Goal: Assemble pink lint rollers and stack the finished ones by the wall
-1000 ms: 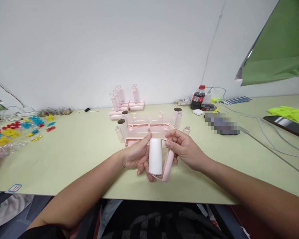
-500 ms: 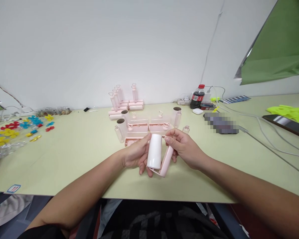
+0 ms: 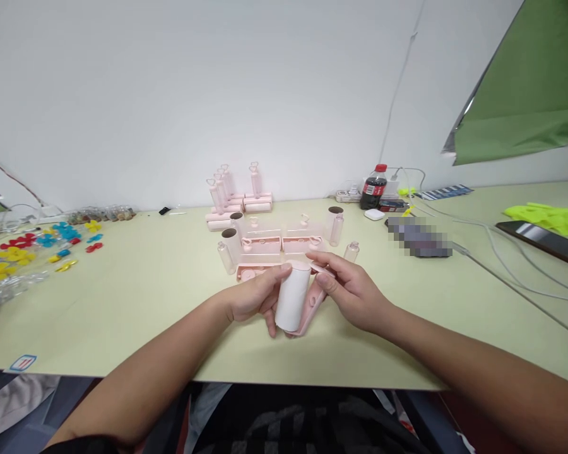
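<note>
My left hand [image 3: 253, 298] is closed round a white lint-roller roll [image 3: 292, 301], its thumb at the roll's top edge. A pink disc-like end shows on top of the roll. Against the roll's right side lies a pink lint-roller holder [image 3: 311, 308], inner face turned towards me. My right hand [image 3: 355, 291] grips the holder near its upper end, thumb in front and fingers over the top. Both parts are tilted, and the holder's lower end reaches under the roll. Just behind the hands lie open pink holders [image 3: 261, 246] with heart-shaped loops.
Brown-cored rolls [image 3: 230, 244] and clear pink handles [image 3: 351, 251] stand around the holders. Several complete lint rollers [image 3: 257, 200] stand by the wall. A cola bottle [image 3: 373, 188], cables and a phone [image 3: 546, 243] lie right; colourful plastic pieces [image 3: 14, 254] lie left.
The roll has tipped slightly and moved a little down. The pink holder has turned so its inner face shows, and my right fingers have shifted over its upper end.
</note>
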`<move>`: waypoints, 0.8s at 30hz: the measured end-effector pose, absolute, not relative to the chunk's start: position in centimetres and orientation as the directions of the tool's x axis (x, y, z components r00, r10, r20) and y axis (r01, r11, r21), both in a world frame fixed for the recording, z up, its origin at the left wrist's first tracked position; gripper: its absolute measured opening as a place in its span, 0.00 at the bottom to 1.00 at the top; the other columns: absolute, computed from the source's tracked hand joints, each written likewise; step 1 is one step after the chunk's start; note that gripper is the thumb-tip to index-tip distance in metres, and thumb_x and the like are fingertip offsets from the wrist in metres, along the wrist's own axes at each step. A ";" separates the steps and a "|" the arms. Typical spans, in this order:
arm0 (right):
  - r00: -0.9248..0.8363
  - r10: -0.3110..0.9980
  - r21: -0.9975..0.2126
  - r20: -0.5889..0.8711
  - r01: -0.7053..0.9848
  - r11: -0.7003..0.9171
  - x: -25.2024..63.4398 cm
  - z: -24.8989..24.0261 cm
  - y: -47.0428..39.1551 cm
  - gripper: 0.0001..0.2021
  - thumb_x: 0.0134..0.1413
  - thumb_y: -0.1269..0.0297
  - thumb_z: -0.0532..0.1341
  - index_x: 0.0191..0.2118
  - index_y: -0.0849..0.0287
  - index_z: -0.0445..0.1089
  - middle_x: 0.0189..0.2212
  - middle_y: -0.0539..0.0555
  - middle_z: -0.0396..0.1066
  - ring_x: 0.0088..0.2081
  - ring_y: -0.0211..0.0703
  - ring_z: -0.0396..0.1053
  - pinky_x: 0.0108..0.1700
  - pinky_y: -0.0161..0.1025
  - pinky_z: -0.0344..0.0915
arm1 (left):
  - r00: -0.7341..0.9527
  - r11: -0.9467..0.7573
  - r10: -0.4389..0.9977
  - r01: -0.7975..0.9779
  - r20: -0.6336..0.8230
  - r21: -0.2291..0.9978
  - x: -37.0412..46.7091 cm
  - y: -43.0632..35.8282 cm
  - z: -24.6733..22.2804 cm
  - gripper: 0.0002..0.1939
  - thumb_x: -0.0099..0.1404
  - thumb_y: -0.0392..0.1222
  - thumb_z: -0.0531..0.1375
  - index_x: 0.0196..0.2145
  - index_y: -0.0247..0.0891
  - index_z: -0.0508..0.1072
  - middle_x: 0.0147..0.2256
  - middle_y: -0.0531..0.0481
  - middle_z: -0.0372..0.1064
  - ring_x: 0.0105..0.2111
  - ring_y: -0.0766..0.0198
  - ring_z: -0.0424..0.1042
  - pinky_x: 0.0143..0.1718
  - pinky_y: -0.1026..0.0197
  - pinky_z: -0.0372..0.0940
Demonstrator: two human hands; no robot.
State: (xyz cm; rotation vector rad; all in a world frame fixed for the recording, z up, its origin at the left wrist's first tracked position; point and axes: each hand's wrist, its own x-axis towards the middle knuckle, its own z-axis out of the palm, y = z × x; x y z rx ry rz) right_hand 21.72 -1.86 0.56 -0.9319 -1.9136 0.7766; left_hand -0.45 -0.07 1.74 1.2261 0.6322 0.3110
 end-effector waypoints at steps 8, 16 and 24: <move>-0.492 0.835 -0.906 0.246 0.190 0.379 21.4 1.5 -1.9 0.20 0.65 0.51 0.53 0.54 0.59 0.67 0.28 0.51 0.66 0.18 0.33 0.59 0.20 0.34 0.57 | 0.690 0.269 0.646 0.195 -0.326 0.943 -0.3 -0.4 2.0 0.35 0.62 0.70 0.46 0.44 0.35 0.69 0.23 0.48 0.69 0.20 0.64 0.68 0.14 0.67 0.62; -0.494 0.845 -0.947 0.203 0.120 0.298 21.4 0.9 -1.9 0.21 0.65 0.50 0.53 0.55 0.57 0.65 0.31 0.51 0.65 0.18 0.32 0.61 0.18 0.33 0.60 | 0.742 -0.059 0.663 0.182 -0.098 0.981 0.0 -0.9 2.4 0.28 0.66 0.65 0.50 0.32 0.34 0.67 0.28 0.47 0.68 0.28 0.63 0.69 0.24 0.64 0.63; -0.431 0.816 -0.815 0.385 0.255 0.520 21.3 0.6 -1.8 0.17 0.68 0.55 0.50 0.54 0.53 0.68 0.46 0.58 0.68 0.25 0.35 0.67 0.25 0.36 0.65 | 0.562 -0.282 0.817 0.194 0.129 0.940 0.7 -2.0 1.7 0.34 0.67 0.56 0.57 0.62 0.42 0.45 0.44 0.47 0.66 0.42 0.58 0.68 0.41 0.57 0.63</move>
